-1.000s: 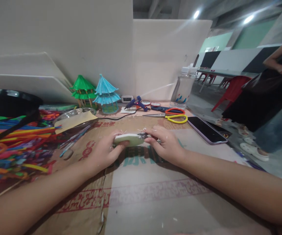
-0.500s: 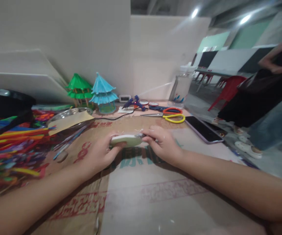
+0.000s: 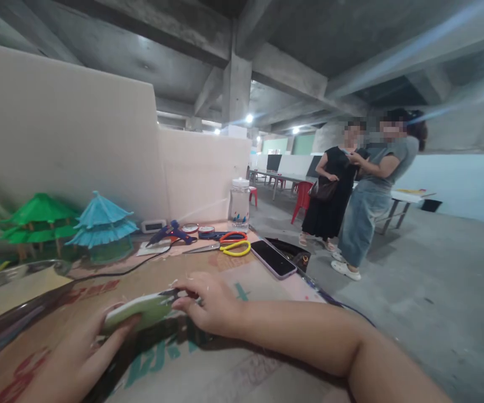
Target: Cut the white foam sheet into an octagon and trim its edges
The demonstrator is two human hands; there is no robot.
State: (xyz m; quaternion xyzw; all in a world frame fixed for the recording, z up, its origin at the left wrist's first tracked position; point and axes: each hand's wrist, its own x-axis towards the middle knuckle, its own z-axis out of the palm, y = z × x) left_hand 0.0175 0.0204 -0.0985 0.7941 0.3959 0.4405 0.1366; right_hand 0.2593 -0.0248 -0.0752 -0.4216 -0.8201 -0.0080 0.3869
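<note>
A flat pale green piece (image 3: 152, 310) with a white edge is held low over the printed cardboard (image 3: 225, 347). My left hand (image 3: 84, 350) grips its left end, thumb on the near face. At the opposite end, my right hand (image 3: 208, 305) is closed in a pinch on a small dark, greyish bit at the rim, too small to name. Thin whitish strands cling to the right fingers. Beyond the hands lie scissors (image 3: 236, 247) with red and yellow handles and a blue hot glue gun (image 3: 172, 232).
A green-roofed model (image 3: 40, 215) and a blue-roofed model (image 3: 101, 224) stand at the back left. A phone (image 3: 273, 258) and a clear lidded bottle (image 3: 240, 207) are to the right. Two people (image 3: 362, 196) stand past the table edge near a red chair (image 3: 301, 198).
The view has swung right and up, so both people now show and the colourful strips at left have left the frame. The green piece is tilted more; both hands keep hold.
</note>
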